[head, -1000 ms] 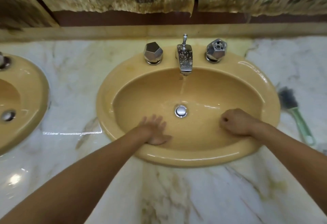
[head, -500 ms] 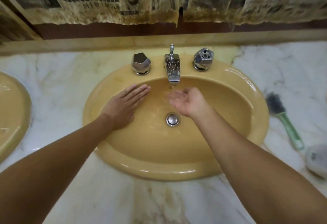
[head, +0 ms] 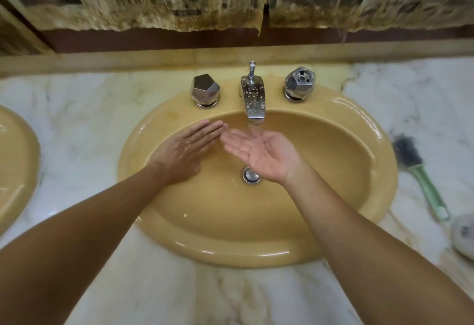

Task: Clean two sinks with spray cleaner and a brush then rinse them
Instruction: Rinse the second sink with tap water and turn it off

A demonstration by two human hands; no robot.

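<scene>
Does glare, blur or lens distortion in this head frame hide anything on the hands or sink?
Head view: the wide-angle lens bows the backsplash ledge; glare streaks mark the front rim of the sink; left hand and right hand under the faucet are sharp; the brush near the right edge looks slightly soft.

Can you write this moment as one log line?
phase: rinse | faucet: running | right hand: palm up beneath it | left hand: palm down in sink | brush: on counter
</scene>
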